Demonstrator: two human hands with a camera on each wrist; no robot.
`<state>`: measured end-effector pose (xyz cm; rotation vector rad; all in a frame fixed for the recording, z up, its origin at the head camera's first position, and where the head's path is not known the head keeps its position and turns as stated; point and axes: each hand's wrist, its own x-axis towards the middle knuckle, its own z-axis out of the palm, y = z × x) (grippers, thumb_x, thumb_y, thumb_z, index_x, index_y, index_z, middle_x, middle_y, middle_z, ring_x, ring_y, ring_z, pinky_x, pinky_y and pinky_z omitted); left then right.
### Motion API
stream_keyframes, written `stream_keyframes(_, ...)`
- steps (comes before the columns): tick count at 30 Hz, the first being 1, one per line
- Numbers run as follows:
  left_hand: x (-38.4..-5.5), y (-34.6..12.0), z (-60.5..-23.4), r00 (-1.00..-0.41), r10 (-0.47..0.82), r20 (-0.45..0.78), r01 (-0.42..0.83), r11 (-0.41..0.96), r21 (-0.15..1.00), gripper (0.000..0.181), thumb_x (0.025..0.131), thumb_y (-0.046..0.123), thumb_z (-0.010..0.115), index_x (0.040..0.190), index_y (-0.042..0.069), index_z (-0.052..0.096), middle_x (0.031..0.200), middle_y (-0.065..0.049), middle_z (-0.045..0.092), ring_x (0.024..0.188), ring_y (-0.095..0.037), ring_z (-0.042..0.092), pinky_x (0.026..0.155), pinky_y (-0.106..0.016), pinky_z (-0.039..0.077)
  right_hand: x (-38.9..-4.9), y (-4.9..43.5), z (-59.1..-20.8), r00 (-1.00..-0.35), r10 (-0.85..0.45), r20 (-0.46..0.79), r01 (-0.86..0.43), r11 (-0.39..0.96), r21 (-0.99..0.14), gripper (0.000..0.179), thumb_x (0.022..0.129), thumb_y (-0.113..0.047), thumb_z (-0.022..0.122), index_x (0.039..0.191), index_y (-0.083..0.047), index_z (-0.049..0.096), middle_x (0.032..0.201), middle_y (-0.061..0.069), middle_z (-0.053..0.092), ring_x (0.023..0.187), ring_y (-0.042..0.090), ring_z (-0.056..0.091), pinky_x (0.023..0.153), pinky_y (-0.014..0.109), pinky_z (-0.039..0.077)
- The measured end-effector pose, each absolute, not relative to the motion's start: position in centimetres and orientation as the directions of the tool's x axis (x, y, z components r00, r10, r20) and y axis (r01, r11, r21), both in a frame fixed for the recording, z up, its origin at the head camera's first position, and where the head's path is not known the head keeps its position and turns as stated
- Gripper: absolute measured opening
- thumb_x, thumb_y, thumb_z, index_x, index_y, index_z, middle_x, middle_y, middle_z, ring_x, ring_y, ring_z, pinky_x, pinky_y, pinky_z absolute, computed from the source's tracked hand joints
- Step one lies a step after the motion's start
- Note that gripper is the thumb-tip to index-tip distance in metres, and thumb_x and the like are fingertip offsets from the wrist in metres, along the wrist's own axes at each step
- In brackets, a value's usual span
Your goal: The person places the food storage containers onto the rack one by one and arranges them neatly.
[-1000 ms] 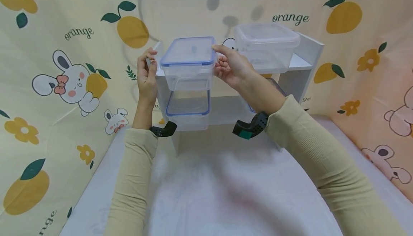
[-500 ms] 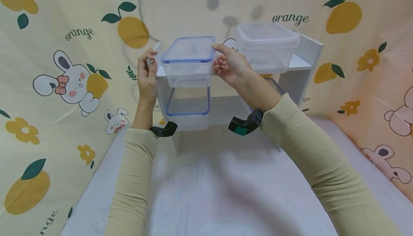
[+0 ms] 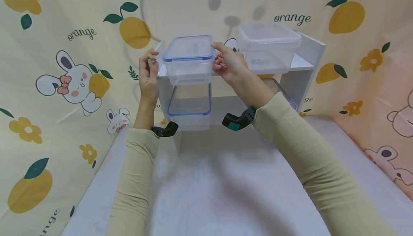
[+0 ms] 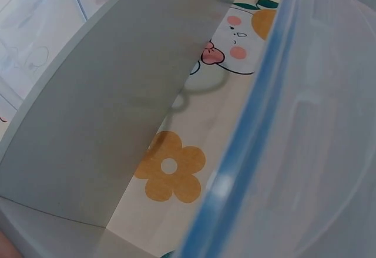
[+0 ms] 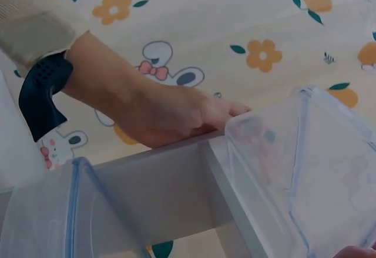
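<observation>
A clear food container with a blue-rimmed lid (image 3: 188, 69) sits at the left end of the white shelf's top board, its front jutting past the edge. My right hand (image 3: 230, 64) holds its right side, thumb at the lid's edge and the other fingers curled below. In the right wrist view, only a bit of that hand shows at the bottom right corner. My left hand (image 3: 148, 80) grips the shelf's left side panel, just beside the container; it also appears in the right wrist view. A second blue-rimmed container (image 3: 189, 103) stands on the level beneath.
A larger clear container with a whitish lid (image 3: 269, 48) stands at the right of the white shelf's top board (image 3: 301, 63). Below it, a blue-rimmed container (image 3: 284, 92) is partly hidden by my right forearm. A white-covered table (image 3: 226, 182) and patterned cloth surround the shelf.
The upper blue-rimmed container has slid back a little, farther onto the shelf, with my right hand and forearm following. My left hand stays at the side panel.
</observation>
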<state>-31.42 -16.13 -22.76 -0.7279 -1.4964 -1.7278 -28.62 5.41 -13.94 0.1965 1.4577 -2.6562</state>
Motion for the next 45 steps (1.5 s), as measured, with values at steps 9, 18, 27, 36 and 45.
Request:
stream_keyframes(9, -31.0, -16.2, -22.8, -0.573, -0.163, 0.803, 0.818, -0.053, 0.573, 0.019, 0.100, 0.002, 0.035, 0.101, 0.018, 0.044, 0.118, 0.011, 0.050, 0.147, -0.022, 0.029, 0.125, -0.028, 0.019, -29.0, 4.8, -14.2, -0.991, -0.015, -0.137, 0.124, -0.533, -0.837, 0.021, 0.089, -0.020, 0.067, 0.087, -0.005, 0.054, 0.070, 0.002, 0.043, 0.051, 0.007, 0.033, 0.043, 0.014, 0.027)
stream_keyframes(18, -30.9, -16.1, -23.0, -0.574, -0.175, 0.800, 0.817, -0.064, 0.573, 0.019, 0.099, 0.001, 0.037, 0.100, 0.019, 0.045, 0.118, 0.011, 0.050, 0.146, -0.021, 0.030, 0.124, -0.024, 0.021, -29.6, 4.7, -13.8, -0.987, 0.000, -0.160, 0.139, -0.494, -0.858, 0.019, 0.090, -0.020, 0.067, 0.091, -0.004, 0.058, 0.071, 0.003, 0.047, 0.051, 0.008, 0.034, 0.043, 0.014, 0.027)
stream_keyframes(27, -31.0, -15.8, -23.3, -0.569, -0.177, 0.803, 0.820, -0.053, 0.570, 0.021, 0.098, 0.000, 0.036, 0.101, 0.018, 0.046, 0.118, 0.011, 0.050, 0.146, -0.021, 0.030, 0.124, -0.024, 0.021, -30.9, 4.6, -13.8, -0.988, 0.029, -0.149, 0.117, -0.481, -0.869, 0.022, 0.091, -0.019, 0.065, 0.084, -0.004, 0.051, 0.059, 0.002, 0.041, 0.046, 0.008, 0.033, 0.041, 0.015, 0.026)
stream_keyframes(36, -31.2, -15.0, -23.6, -0.571, -0.167, 0.804, 0.820, -0.071, 0.568, 0.022, 0.098, -0.002, 0.036, 0.103, 0.017, 0.046, 0.120, 0.011, 0.050, 0.147, -0.023, 0.028, 0.124, -0.025, 0.022, -31.9, 5.1, -14.1, -0.986, 0.077, -0.149, 0.097, -0.461, -0.882, 0.028, 0.093, -0.022, 0.063, 0.078, -0.006, 0.045, 0.059, 0.001, 0.039, 0.046, 0.007, 0.032, 0.040, 0.014, 0.024)
stream_keyframes(45, -30.3, -15.7, -23.4, -0.668, -0.184, 0.722, 0.726, 0.057, 0.686, 0.037, 0.100, -0.001, 0.035, 0.137, 0.001, 0.039, 0.154, -0.012, 0.034, 0.147, -0.018, 0.030, 0.124, -0.033, 0.024, -30.2, 4.8, -14.7, -0.989, 0.109, -0.099, 0.060, -0.313, -0.948, 0.028, 0.099, -0.032, 0.051, 0.109, -0.006, 0.051, 0.079, 0.002, 0.050, 0.059, 0.010, 0.044, 0.051, 0.014, 0.042)
